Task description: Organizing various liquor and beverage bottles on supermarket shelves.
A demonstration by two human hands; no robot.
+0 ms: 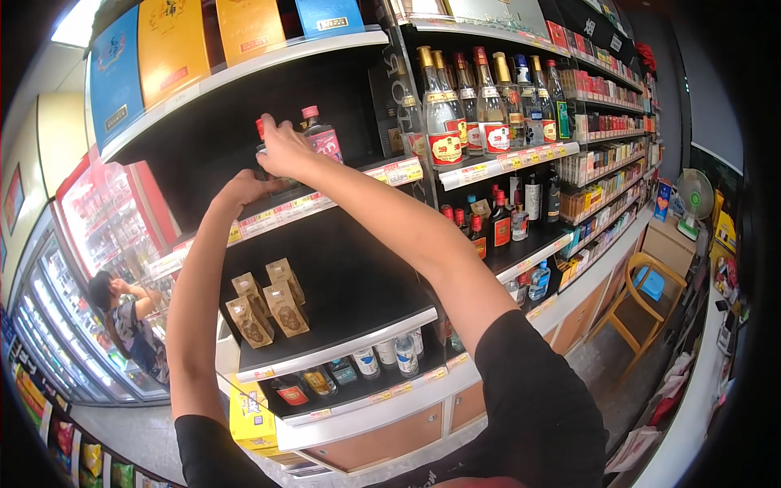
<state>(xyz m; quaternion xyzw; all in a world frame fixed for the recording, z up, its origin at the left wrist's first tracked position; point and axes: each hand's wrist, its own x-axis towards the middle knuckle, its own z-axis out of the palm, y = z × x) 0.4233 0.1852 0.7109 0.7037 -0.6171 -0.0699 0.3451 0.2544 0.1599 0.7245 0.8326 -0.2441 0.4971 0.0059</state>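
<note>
Both my arms reach up to a black-backed shelf with a white price rail point(281, 217). My right hand point(286, 153) is closed round the upper part of a small red-capped bottle point(260, 128), most of which it hides. Low on the same bottle, my left hand point(244, 190) grips with its fingers pointing right; their tips are partly hidden. Just right of and behind my right hand stands a pink-capped bottle point(324, 137) with a pink label, upright and not held.
Several paper-bagged packages point(286, 309) stand one shelf below. Clear liquor bottles point(446, 114) crowd the shelf to the right. Tall boxes point(172, 49) line the shelf above. A wooden chair point(643, 301) and a fan point(694, 195) stand at right. Another person point(134, 325) is at left.
</note>
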